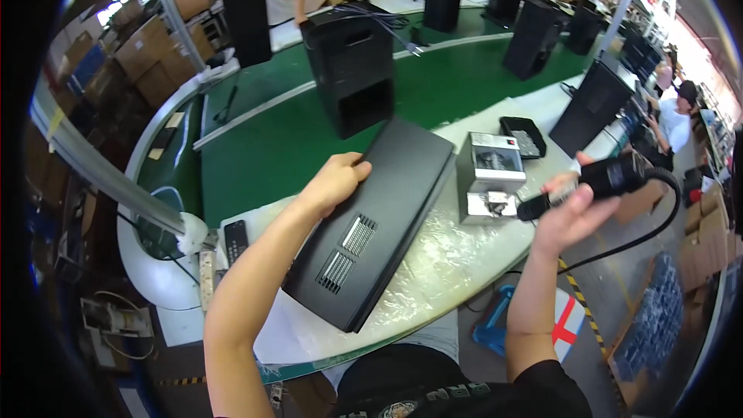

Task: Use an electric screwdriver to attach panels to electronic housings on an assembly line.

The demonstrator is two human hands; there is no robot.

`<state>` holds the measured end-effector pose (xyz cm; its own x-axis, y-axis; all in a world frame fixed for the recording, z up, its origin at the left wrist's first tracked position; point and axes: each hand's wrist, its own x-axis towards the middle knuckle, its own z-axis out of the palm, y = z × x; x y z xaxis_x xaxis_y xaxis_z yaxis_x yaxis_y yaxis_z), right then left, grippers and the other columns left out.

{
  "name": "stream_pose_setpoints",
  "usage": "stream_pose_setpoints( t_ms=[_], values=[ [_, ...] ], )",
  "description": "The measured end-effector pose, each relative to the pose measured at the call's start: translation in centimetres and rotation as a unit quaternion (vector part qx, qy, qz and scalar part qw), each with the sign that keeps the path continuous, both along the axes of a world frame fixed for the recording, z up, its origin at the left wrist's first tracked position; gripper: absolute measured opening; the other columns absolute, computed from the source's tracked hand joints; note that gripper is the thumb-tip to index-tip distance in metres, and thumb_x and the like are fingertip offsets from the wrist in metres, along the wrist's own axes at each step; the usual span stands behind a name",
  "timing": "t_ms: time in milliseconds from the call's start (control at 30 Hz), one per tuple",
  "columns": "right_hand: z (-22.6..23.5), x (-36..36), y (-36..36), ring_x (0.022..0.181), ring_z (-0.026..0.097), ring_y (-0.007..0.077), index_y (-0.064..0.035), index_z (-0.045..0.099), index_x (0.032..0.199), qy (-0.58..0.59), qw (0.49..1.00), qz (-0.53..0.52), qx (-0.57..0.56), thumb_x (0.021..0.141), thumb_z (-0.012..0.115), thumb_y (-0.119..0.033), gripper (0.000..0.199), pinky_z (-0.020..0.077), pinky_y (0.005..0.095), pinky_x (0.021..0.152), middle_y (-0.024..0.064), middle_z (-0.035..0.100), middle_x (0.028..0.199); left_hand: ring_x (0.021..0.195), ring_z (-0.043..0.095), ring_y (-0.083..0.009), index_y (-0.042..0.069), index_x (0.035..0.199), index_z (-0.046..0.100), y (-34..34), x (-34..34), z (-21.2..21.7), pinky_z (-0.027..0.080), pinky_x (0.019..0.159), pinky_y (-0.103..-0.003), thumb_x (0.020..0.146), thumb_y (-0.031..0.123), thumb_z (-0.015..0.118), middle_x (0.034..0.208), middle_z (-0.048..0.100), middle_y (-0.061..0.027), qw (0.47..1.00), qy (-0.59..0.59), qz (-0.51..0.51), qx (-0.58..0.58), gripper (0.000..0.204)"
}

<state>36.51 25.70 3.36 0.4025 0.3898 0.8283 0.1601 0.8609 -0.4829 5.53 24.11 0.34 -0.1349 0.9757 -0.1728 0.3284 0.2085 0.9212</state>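
Note:
My left hand (338, 180) is closed on the far left edge of a black speaker cabinet (392, 195), which lies tilted on the plastic-covered bench in front of me. Two silver grilles (347, 254) show on its upper face. To the right, my right hand (569, 205) grips a black electric screwdriver (592, 186), whose cable curves away downward. The tool's tip is close to a grey screw feeder (493, 174) with a clear window. Behind the feeder sits a small black tray (523, 139) of screws.
A tall black speaker (350, 70) with a coiled cable on top stands on the green conveyor (267, 120). Several more speakers line the belt. A dark remote control (235, 240) lies at the bench's left. A metal post (116, 174) rises at left. People work beyond the belt and at right.

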Motion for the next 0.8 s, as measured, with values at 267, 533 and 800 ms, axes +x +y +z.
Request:
stream_pose_setpoints(
  t_ms=[267,533,800],
  values=[
    [-7.2,0.8,6.0,0.064,0.054,0.0123,-0.0015,0.016,0.139,-0.060,0.998,-0.007,-0.021,0.091,0.047,-0.009,0.058,0.0483,0.0255,0.060,0.0158,0.052,0.110,0.106,0.057,-0.0232,-0.005,0.130,0.045,-3.5,-1.0,-1.7,0.041,0.095,-0.033,0.088,0.025,0.058,0.113,0.060,-0.0180,0.984,0.137,-0.087,0.077,0.053],
    [-8.0,1.0,4.5,0.064,0.051,0.0107,-0.0027,0.024,0.137,-0.109,0.987,0.037,-0.113,0.094,0.045,-0.014,0.049,0.0471,0.0236,0.058,0.0149,0.054,0.115,0.117,0.052,-0.0319,-0.004,0.137,0.032,-7.3,-1.7,-2.2,0.037,0.100,-0.035,0.084,0.031,0.063,0.122,0.054,-0.0262,0.987,0.136,-0.086,-0.014,0.071],
    [3.9,-10.7,-0.6,0.053,0.054,0.0158,0.0040,0.030,0.127,0.004,0.987,0.161,0.009,0.096,0.043,-0.043,0.058,0.0466,0.0255,0.046,0.0227,0.052,0.106,0.114,0.052,-0.0388,-0.006,0.128,0.038,-7.6,-1.7,-1.3,0.040,0.096,-0.041,0.084,0.038,0.061,0.121,0.053,-0.0291,0.990,0.104,-0.088,-0.025,0.066]
  ],
)
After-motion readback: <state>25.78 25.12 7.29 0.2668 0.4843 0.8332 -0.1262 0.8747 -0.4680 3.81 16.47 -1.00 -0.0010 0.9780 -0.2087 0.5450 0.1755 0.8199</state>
